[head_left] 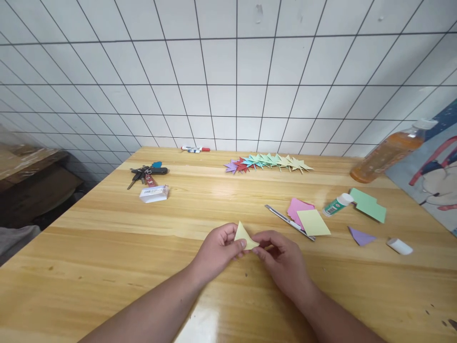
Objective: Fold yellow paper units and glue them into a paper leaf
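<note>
At nine o'clock from the left hand [218, 245], bare tabletop [121, 247] is opening; at one to two, a utility knife [280, 216] and glue stick [337, 205] are obstructing the right hand [282, 259].

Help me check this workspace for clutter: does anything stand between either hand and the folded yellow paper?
Nothing visible does: the left hand already holds the folded yellow paper, and the right hand pinches its right corner. The craft knife lies beyond the right hand, outside that space.

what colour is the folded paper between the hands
The folded paper is pale yellow; it shows best in the head view.
</note>
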`<state>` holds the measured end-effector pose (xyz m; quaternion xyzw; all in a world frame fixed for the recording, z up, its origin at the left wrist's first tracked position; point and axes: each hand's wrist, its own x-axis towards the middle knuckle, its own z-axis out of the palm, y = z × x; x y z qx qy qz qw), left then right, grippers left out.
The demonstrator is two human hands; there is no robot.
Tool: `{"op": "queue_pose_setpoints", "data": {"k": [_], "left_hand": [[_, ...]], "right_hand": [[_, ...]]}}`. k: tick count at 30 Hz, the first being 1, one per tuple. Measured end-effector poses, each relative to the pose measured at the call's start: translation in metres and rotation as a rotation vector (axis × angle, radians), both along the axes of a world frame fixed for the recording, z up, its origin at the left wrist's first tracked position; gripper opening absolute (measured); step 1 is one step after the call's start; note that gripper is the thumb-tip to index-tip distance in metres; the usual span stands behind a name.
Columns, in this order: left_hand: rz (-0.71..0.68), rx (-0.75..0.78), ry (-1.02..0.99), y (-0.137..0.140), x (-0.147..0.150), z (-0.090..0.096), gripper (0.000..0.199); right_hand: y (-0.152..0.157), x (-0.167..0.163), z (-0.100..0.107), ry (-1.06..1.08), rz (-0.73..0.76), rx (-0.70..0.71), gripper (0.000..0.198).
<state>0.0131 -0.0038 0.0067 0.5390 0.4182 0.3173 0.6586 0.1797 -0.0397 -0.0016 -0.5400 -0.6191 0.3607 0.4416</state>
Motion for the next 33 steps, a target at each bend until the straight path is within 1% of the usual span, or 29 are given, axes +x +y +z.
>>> {"op": "queue_pose_setpoints", "data": {"k": [5,9,15,18,20,23,26,29,33], "left_hand": [[-0.035,0.062,0.002,-0.0029,0.0025,0.0012,0.018],[-0.055,0.068,-0.019,-0.0034,0.0024,-0.0008,0.016],[-0.074,0.109,-0.034,-0.0063,0.0031,0.0017,0.021],[-0.080,0.108,-0.006,-0.0074,0.0043,0.0013,0.024],[-0.071,0.102,0.013,-0.0070,0.0048,0.0004,0.022],[-0.037,0.072,-0.009,-0.0049,0.0046,-0.0006,0.021],[-0.003,0.039,-0.044,-0.0026,0.0040,-0.0014,0.022],[-0.013,0.041,-0.051,-0.0020,0.0039,-0.0035,0.023],[-0.040,0.083,-0.033,-0.0034,0.0040,-0.0059,0.021]], "right_hand": [[0.0001,0.0001,0.0015,-0.044,0.012,-0.007,0.009],[0.0012,0.0002,0.0035,-0.098,0.034,0.040,0.007],[0.0011,0.0008,0.0071,-0.162,-0.039,0.052,0.004],[0.0007,0.0008,0.0067,-0.188,-0.055,0.050,0.009],[0.0006,0.0008,0.0064,-0.185,-0.062,0.049,0.011],[0.0008,0.0008,0.0063,-0.139,-0.026,0.038,0.002],[0.0013,0.0013,0.0055,-0.097,0.020,0.063,0.012],[0.0022,0.0024,0.0038,-0.073,0.017,0.111,0.011],[0.0025,0.0027,0.0027,-0.084,-0.004,0.109,0.009]]}}
